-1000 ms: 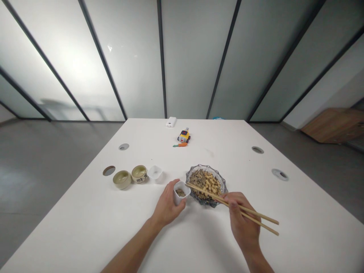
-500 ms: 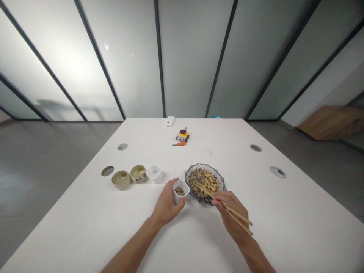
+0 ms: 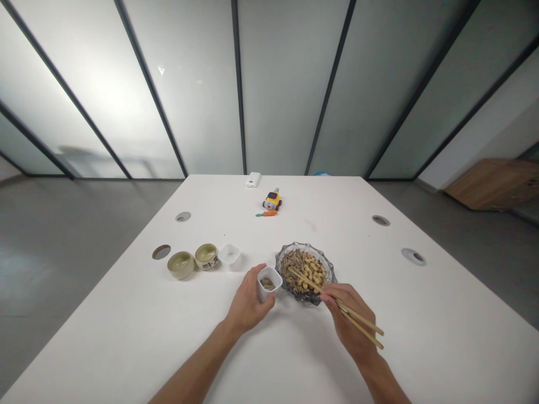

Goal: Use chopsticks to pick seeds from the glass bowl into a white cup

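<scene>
My left hand (image 3: 249,300) is wrapped round a small white plastic cup (image 3: 269,280), tilted a little, with some sunflower seeds (image 3: 266,284) at its bottom. Just right of the cup stands a scalloped clear glass bowl (image 3: 326,257). Striped sunflower seeds (image 3: 292,265) fill the bowl's left side, and peanuts in their shells (image 3: 314,272) fill the right. My right hand (image 3: 351,322) grips a pair of wooden chopsticks (image 3: 362,322) near the bowl's front right rim. Their tips reach into the bowl over the seeds; whether they pinch a seed is too small to tell.
To the left stand two olive-green bowls (image 3: 181,265) and a second white plastic cup (image 3: 229,256). Farther back lie a toy carrot (image 3: 267,213), a yellow toy car (image 3: 272,200) and a white box-shaped device (image 3: 253,179). Round holes (image 3: 161,252) pierce the white table (image 3: 261,359) near its sides.
My right hand has shifted slightly right and down with the chopsticks, whose tips stay over the seeds. My left hand keeps the cup in place. The whole view has moved slightly.
</scene>
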Demonstrator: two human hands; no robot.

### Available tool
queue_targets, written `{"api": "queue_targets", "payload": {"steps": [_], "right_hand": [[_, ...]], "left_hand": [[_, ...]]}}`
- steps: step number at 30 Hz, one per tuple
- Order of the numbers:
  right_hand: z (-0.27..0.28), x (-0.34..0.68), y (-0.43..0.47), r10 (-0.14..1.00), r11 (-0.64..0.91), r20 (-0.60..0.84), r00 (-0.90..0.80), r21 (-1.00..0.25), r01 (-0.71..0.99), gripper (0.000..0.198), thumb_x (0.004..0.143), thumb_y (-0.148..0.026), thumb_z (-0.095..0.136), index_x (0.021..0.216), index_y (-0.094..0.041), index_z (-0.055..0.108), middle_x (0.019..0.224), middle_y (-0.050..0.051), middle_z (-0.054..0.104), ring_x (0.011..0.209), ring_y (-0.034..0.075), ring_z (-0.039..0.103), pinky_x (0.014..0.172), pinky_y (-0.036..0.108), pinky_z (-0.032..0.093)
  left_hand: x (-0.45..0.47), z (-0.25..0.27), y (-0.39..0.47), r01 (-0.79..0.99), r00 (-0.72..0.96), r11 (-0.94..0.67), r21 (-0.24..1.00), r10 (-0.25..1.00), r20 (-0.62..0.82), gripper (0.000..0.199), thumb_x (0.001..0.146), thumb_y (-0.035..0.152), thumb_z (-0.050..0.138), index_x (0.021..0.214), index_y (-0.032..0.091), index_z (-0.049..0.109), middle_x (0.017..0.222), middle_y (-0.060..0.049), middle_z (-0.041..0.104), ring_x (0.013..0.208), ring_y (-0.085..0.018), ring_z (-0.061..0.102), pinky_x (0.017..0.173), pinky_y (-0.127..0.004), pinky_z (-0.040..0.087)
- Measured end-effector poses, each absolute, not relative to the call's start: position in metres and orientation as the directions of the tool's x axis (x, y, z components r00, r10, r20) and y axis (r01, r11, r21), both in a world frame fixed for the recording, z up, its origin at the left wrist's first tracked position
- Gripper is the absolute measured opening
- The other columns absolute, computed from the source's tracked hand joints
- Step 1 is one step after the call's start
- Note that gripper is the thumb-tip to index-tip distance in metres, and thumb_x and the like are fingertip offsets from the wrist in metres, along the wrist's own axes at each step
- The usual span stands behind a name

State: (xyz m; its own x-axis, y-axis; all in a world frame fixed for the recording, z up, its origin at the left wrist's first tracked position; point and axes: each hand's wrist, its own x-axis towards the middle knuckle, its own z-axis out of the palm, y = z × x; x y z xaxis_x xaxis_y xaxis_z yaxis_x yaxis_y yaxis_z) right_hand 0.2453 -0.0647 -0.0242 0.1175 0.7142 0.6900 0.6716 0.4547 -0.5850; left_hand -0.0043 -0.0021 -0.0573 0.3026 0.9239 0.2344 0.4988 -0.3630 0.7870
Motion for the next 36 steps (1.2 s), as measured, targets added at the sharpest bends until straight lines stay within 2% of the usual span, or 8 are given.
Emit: {"api": "queue_targets", "payload": {"steps": [7, 16, 21, 24, 30, 36], "right_hand": [[-0.028, 0.247, -0.065, 0.754, 0.442, 0.65, 0.098, -0.611, 0.657, 0.014, 0.097, -0.031, 0.067, 0.089, -0.025, 0.077, 0.088, 0.004, 0.076, 0.08, 0.019, 0.074, 0.076, 0.032, 0.064], [-0.02, 0.249, -0.068, 0.702, 0.43, 0.695, 0.156, -0.589, 0.685, 0.013, 0.097, -0.027, 0.066, 0.09, -0.025, 0.078, 0.088, 0.004, 0.076, 0.079, 0.018, 0.073, 0.075, 0.032, 0.062], [-0.015, 0.245, -0.072, 0.7, 0.393, 0.648, 0.299, -0.7, 0.597, 0.018, 0.1, -0.027, 0.061, 0.089, -0.024, 0.075, 0.088, 0.004, 0.074, 0.082, 0.018, 0.071, 0.074, 0.032, 0.06], [-0.015, 0.24, -0.073, 0.735, 0.427, 0.623, 0.269, -0.732, 0.531, 0.019, 0.099, -0.03, 0.061, 0.085, -0.024, 0.073, 0.085, 0.003, 0.073, 0.081, 0.018, 0.071, 0.072, 0.031, 0.059], [-0.025, 0.243, -0.066, 0.707, 0.353, 0.636, 0.309, -0.697, 0.625, 0.016, 0.098, -0.032, 0.064, 0.088, -0.024, 0.074, 0.088, 0.003, 0.073, 0.081, 0.018, 0.07, 0.075, 0.032, 0.057], [-0.037, 0.247, -0.057, 0.744, 0.319, 0.606, 0.281, -0.692, 0.648, 0.021, 0.098, -0.038, 0.064, 0.088, -0.023, 0.075, 0.087, 0.003, 0.072, 0.08, 0.018, 0.069, 0.074, 0.032, 0.057]], "left_hand": [[-0.005, -0.059, -0.002, 0.501, 0.308, -0.36, 0.787, 0.924, 0.227, 0.062, 0.086, 0.029, 0.065, 0.142, 0.017, 0.044, 0.143, -0.017, 0.059, 0.135, -0.032, 0.056, 0.117, -0.052, 0.043], [-0.005, -0.059, -0.002, 0.492, 0.297, -0.362, 0.792, 0.925, 0.238, 0.062, 0.084, 0.027, 0.067, 0.141, 0.018, 0.047, 0.14, -0.015, 0.061, 0.131, -0.031, 0.058, 0.115, -0.051, 0.045], [-0.005, -0.06, -0.002, 0.494, 0.298, -0.349, 0.796, 0.928, 0.222, 0.063, 0.084, 0.031, 0.068, 0.142, 0.017, 0.047, 0.139, -0.016, 0.062, 0.13, -0.032, 0.059, 0.114, -0.051, 0.046], [-0.005, -0.06, -0.002, 0.496, 0.303, -0.351, 0.794, 0.927, 0.221, 0.064, 0.084, 0.029, 0.068, 0.143, 0.017, 0.046, 0.14, -0.016, 0.06, 0.131, -0.032, 0.059, 0.114, -0.05, 0.046], [-0.005, -0.058, -0.002, 0.494, 0.303, -0.356, 0.793, 0.926, 0.226, 0.063, 0.083, 0.027, 0.067, 0.142, 0.018, 0.046, 0.141, -0.015, 0.06, 0.132, -0.031, 0.058, 0.116, -0.05, 0.045], [-0.005, -0.057, -0.002, 0.49, 0.308, -0.366, 0.791, 0.922, 0.236, 0.063, 0.083, 0.026, 0.067, 0.142, 0.018, 0.046, 0.142, -0.015, 0.059, 0.134, -0.031, 0.057, 0.117, -0.051, 0.043]]}}
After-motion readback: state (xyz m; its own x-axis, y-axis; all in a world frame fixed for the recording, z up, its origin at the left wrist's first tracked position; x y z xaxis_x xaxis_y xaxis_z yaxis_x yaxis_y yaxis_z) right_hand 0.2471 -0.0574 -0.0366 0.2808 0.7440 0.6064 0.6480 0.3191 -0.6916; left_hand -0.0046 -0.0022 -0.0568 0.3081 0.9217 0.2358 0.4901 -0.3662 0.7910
